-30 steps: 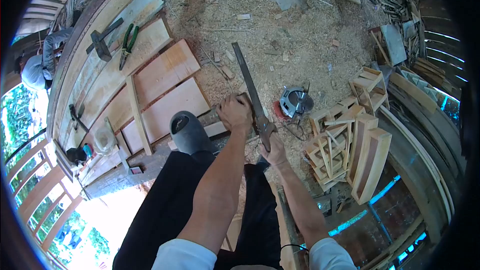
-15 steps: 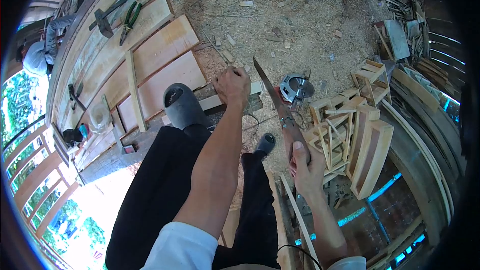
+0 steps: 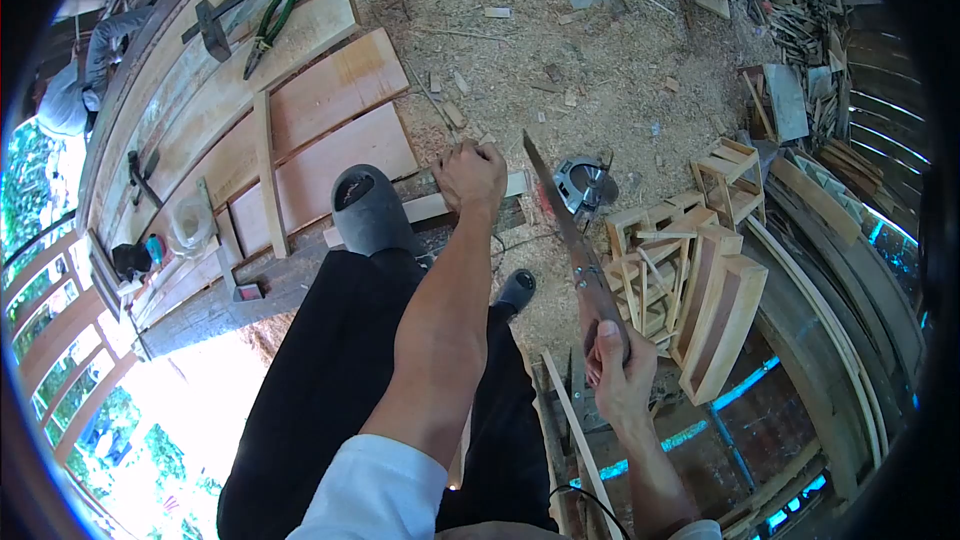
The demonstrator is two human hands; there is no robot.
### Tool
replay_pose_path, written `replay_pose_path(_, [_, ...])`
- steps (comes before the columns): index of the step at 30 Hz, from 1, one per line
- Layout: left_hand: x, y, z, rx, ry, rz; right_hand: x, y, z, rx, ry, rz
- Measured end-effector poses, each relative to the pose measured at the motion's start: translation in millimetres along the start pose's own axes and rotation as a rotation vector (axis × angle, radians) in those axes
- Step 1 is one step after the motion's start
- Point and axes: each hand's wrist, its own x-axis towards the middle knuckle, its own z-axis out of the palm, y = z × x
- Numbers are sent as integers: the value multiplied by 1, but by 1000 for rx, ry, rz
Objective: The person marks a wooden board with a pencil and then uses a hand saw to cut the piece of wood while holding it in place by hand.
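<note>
My right hand (image 3: 618, 365) grips the wooden handle of a handsaw (image 3: 566, 230), whose narrow blade points forward and slightly left. The blade stands apart from a pale wood strip (image 3: 428, 208). My left hand (image 3: 470, 176) is closed over that strip near its right end, knuckles up; the fingertips are hidden below. Farther left, my foot in a dark grey clog (image 3: 372, 215) rests on the same strip. Just right of the saw blade, a circular saw (image 3: 585, 185) lies on the sawdust-covered ground.
Wooden boards (image 3: 330, 155) lie at left, with a hammer (image 3: 212, 30), pliers (image 3: 268, 35) and a clear plastic bag (image 3: 192, 227) on them. Small wooden frames (image 3: 725, 290) are stacked at right. Scrap wood (image 3: 800, 20) is piled at far right. Another person (image 3: 68, 105) is at the far left.
The right hand and handsaw have drawn back a little toward my body. My left hand stays on the wood strip, and the whole view has shifted slightly.
</note>
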Motion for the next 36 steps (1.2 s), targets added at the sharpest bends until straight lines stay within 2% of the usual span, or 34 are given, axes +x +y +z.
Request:
replay_pose_path(5, [-1, 1, -1, 13, 10, 5, 2, 2, 5, -72, -32, 74])
replay_pose_path(7, [-2, 0, 1, 11, 72, 35, -3, -6, 6, -88, -24, 94])
replay_pose_path(11, [-2, 3, 0, -26, 23, -7, 7, -5, 19, -22, 5, 157])
replay_pose_path(12, [-3, 4, 1, -12, 50, 7, 17, -12, 28, -19, 9, 161])
replay_pose_path(14, [-6, 2, -1, 4, 71, 26, 38, -30, 44, -215, 38, 82])
replay_pose_path(17, [-4, 0, 0, -12, 6, 8, 42, -28, 45, -222, 49, 99])
replay_pose_path(19, [-3, -1, 6, -22, 111, 59, 47, -38, 45, -242, 72, 78])
replay_pose_path(21, [-3, -2, 7, -26, 115, 67, 57, -46, 46, -202, 81, 142])
replay_pose_path(28, [-3, -2, 7, -49, 113, 72, 72, -77, 47, -319, 46, 173])
replay_pose_path(30, [-1, -9, 17, -84, 148, 86, 76, -78, 50, -359, 51, 185])
replay_pose_path(33, [-2, -12, 25, -25, 180, 96, 115, -37, 66, -265, 95, 152])
replay_pose_path(36, [1, -7, 9, -50, 118, 45, 116, -38, 91, -327, 118, 153])
